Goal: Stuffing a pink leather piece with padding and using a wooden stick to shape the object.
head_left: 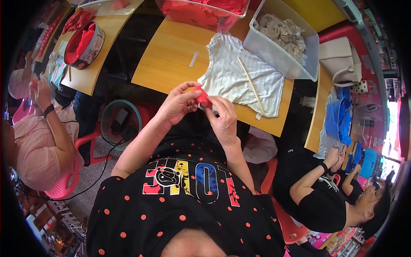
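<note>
A small, rounded red piece (201, 97), perhaps folded cloth, is pinched between the fingertips of both hands, above the near edge of the table. My left hand (179, 103) grips it from the left with thumb and fingers closed. From the right, my right hand (223, 119) closes its thumb and fingertips on the piece's lower edge. Just beyond the hands a white sleeveless garment (231, 64) lies spread on the wooden table (165, 53). Across the garment rests a thin pale stick (250, 83). A short whitish strip (194, 59) lies to the left of it.
At the table's back stand a clear bin (205, 17) of red material and another clear bin (311, 68) of crumpled beige pieces. People sit at tables left and right. A round red-lined tin (87, 53) is at left, a teal basket (112, 139) below it, a blue container (338, 122) at right.
</note>
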`<state>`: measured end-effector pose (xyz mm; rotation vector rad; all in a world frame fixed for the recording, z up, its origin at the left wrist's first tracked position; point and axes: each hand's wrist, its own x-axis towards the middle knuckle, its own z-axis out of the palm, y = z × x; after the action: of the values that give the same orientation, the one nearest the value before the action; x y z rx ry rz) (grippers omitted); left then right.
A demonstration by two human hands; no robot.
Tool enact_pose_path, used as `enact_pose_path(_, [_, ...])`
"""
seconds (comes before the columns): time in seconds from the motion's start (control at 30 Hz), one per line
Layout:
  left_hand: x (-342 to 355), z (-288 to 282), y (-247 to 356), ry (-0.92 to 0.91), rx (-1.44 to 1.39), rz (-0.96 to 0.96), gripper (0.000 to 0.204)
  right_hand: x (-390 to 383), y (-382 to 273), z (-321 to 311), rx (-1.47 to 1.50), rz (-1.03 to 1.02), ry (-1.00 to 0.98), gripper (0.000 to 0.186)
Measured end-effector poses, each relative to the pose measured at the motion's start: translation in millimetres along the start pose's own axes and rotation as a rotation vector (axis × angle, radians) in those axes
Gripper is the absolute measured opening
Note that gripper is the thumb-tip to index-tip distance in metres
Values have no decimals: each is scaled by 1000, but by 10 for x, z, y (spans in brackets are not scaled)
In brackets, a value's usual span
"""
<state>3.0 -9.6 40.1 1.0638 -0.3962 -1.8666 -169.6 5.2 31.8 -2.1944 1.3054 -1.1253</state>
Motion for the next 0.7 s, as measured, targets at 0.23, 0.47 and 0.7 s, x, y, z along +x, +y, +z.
enact_pose_path(0.23, [65, -219, 8, -205, 75, 30, 25, -41, 46, -19, 402, 432, -2, 13])
enact_pose_path(0.47, [108, -119, -96, -227, 71, 164, 23, -48, 102, -44, 714, 583, -14, 15])
enact_pose_path(0.7, [133, -9, -138, -166, -138, 107, 16, 72, -76, -32, 192, 226, 60, 28])
